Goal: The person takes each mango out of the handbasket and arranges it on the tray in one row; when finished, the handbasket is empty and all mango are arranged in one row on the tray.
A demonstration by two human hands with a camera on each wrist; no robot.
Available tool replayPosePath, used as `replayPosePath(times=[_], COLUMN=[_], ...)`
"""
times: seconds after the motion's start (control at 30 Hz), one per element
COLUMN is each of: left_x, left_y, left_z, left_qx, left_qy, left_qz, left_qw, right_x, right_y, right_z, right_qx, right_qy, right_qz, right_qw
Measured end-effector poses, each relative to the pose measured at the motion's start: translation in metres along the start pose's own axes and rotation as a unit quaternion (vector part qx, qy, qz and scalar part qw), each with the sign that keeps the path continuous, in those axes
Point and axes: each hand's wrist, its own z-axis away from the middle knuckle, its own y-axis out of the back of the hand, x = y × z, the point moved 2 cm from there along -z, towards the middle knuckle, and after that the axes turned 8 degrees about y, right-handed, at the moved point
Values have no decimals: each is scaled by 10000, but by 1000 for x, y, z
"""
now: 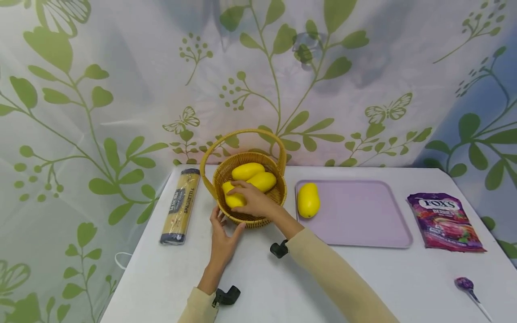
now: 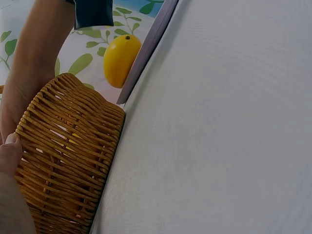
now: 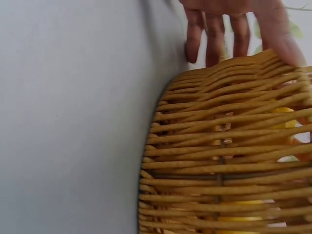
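A woven wicker basket point(image 1: 279, 197) with a tall arched handle stands upright on the table. Three yellow mangoes lie inside: a back one point(image 1: 247, 171), a middle one point(image 1: 263, 181) and a front-left one point(image 1: 233, 200). My right hand point(image 1: 254, 199) reaches over the basket's near rim, its fingers curled over the front-left mango. With thumb and fingers spread around the near-left outer wall, my left hand point(image 1: 224, 237) holds the basket; its thumb point(image 2: 10, 148) shows against the weave in the left wrist view. Another mango point(image 1: 308, 200) lies at the left end of a lilac tray point(image 1: 355, 215).
Left of the basket lies a pack of spaghetti point(image 1: 181, 207). Beyond the tray, on the right, is a purple Fox's candy bag point(image 1: 446, 222), with a wrapped lollipop point(image 1: 465, 284) nearer the front. A leaf-patterned curtain point(image 1: 323, 89) hangs behind the white table point(image 1: 258, 278).
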Motion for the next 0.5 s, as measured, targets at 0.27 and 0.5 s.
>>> replayPosePath(times=[0.27,0.5], left_x=[22,-7], left_y=[2,0], left_z=[4,-1], left_qx=[-96,-1], left_qy=[-176,-54], left_qz=[-26,-52], left_qw=[9998,10000], right_x=[-9,-15], right_y=[22,39], right_z=[35,64], right_qx=[758,1099], right_qy=[109,264], right_qz=[22,-27], right_qw=[9971,9936])
